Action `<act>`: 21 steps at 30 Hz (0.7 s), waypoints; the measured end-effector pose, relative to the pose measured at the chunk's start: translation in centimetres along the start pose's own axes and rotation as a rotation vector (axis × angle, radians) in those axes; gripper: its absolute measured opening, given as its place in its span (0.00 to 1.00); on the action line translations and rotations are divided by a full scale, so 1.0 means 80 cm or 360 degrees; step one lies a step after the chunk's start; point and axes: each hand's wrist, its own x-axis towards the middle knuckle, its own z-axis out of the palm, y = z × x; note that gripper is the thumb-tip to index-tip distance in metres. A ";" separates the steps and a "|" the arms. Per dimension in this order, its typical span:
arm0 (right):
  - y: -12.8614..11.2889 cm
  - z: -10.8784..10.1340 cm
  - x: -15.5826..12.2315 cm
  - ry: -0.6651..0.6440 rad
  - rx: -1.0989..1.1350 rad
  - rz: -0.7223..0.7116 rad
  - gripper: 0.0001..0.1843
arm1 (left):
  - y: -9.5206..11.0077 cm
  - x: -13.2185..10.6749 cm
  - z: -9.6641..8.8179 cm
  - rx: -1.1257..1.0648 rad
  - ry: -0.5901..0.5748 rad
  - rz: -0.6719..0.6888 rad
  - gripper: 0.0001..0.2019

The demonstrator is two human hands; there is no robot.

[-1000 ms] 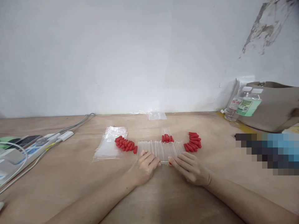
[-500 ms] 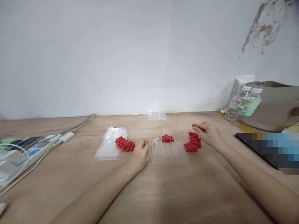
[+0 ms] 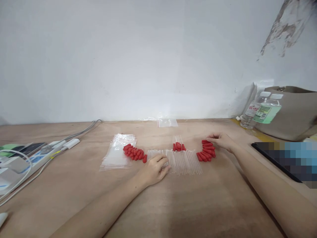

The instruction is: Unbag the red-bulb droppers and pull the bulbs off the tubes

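My left hand [image 3: 156, 168] lies over the left part of a row of thin clear tubes [image 3: 184, 162], fingers curled and thumb bent in at a tube; the grip is partly hidden. My right hand [image 3: 219, 139] pinches a red rubber bulb [image 3: 204, 141] at the top of the curved right-hand group of red bulbs [image 3: 206, 153]. Another group of red bulbs [image 3: 133, 152] sits left of the tubes, partly over clear plastic bags [image 3: 116, 155]. Behind the row, a small cluster of red bulbs [image 3: 178, 146] lies by more clear tubes [image 3: 177, 138].
A single plastic bag [image 3: 167, 123] lies near the wall. Power strip [image 3: 37, 162], cables and phones [image 3: 32, 150] occupy the left. On the right are two bottles [image 3: 264, 110], a beige bag [image 3: 294, 112] and a dark-edged device [image 3: 279, 162] with a blurred screen.
My left hand has come down onto the row, and the tilted tube in its fingers no longer shows. My right hand has lowered the red bulb to the top of the right group.
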 end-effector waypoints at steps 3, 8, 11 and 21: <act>0.003 -0.003 0.000 0.0024 -0.0046 -0.0007 0.15 | 0.006 0.001 -0.005 0.0003 -0.0027 0.0009 0.14; -0.017 -0.001 -0.001 0.0234 -0.0227 -0.0038 0.17 | 0.008 0.001 -0.013 0.0096 -0.0048 0.0050 0.21; -0.047 0.021 -0.009 0.0198 -0.0361 -0.0124 0.15 | 0.006 -0.001 -0.015 0.0088 -0.0170 0.0058 0.23; -0.096 0.106 -0.007 -0.0130 -0.0839 0.0159 0.12 | 0.006 -0.004 -0.014 0.0095 -0.0265 0.0007 0.19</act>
